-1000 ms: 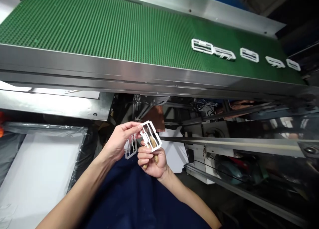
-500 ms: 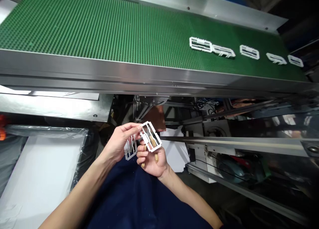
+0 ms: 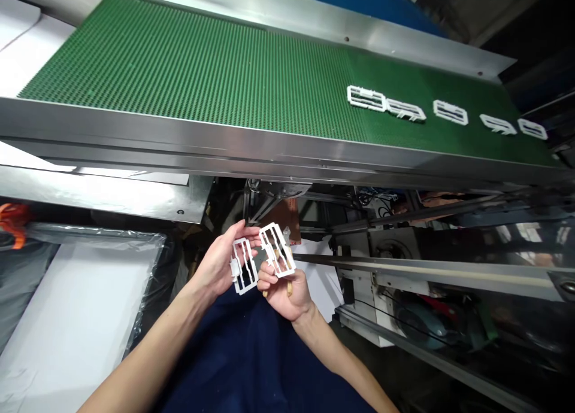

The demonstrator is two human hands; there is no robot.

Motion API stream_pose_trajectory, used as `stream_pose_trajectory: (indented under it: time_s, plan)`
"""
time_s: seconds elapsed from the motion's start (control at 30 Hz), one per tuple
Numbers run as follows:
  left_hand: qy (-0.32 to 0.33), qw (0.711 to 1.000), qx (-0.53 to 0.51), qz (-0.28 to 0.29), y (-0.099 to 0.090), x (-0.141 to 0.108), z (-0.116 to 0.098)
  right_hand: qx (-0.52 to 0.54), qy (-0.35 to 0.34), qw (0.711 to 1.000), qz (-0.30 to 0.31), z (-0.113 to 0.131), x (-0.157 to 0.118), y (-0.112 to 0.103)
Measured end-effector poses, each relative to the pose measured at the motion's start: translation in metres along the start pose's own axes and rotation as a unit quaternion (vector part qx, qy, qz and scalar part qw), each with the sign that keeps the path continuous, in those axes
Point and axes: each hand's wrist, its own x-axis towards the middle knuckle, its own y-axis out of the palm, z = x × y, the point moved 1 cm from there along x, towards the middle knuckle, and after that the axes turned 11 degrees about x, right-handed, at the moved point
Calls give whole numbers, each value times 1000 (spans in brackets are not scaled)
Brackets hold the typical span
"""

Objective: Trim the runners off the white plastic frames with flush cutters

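- Apart now: the two white plastic frames that overlapped a moment ago sit side by side, and the left one has swung up from behind the other into plain sight.
- Left hand (image 3: 220, 262) has its fingers curled round the left frame (image 3: 245, 266), thumb on the near edge, fingertips at the top by the gap between the two.
- Right hand (image 3: 284, 293) pinches the right frame (image 3: 277, 249) from below, fingers closed on its lower edge; a small tan tool (image 3: 289, 288) is tucked in that same hand, its tip poking out under the knuckles.
- Both frames are held up over my lap, over the dark blue cloth (image 3: 242, 353), below the steel edge of the conveyor (image 3: 224, 140); they are just beside each other, and I can't tell if they touch.
- Up on the green belt (image 3: 179, 66), far right, five more white pieces (image 3: 406, 109) lie in a row.
- Off to my left there's a white sheet under clear plastic film (image 3: 76, 317), and an orange bit (image 3: 13, 215) at the far left edge.
- Under the conveyor: dark machinery, cables and a steel rail (image 3: 426, 272) running to the right.
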Motion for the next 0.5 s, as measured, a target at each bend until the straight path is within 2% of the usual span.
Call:
stream_pose_trajectory:
  time_s: [0.03,0.1,0.17,0.27,0.3,0.33,0.43,0.5]
  plan:
    - [-4,1000,-7,4,0,0,1,-81,-39,996,-20,1,0,1]
    - [-13,1000,-19,10,-2,2,3,-237,-119,962,-61,1,-2,2]
    - [-22,999,-28,11,-4,4,5,-375,-180,905,-91,1,-3,4]
    - [-26,998,-48,10,-8,7,8,-532,-219,809,-121,-2,-3,8]
    - [-28,998,-55,10,-9,7,9,-569,-223,780,-132,-4,-3,8]
    - [-34,998,-59,12,-9,8,11,-590,-222,764,-141,-6,-2,8]
    - [-43,998,-47,28,-11,8,20,-629,-216,732,-151,-14,-2,3]
    - [-25,999,-13,29,-12,10,25,-646,-232,711,-157,-18,-1,-6]
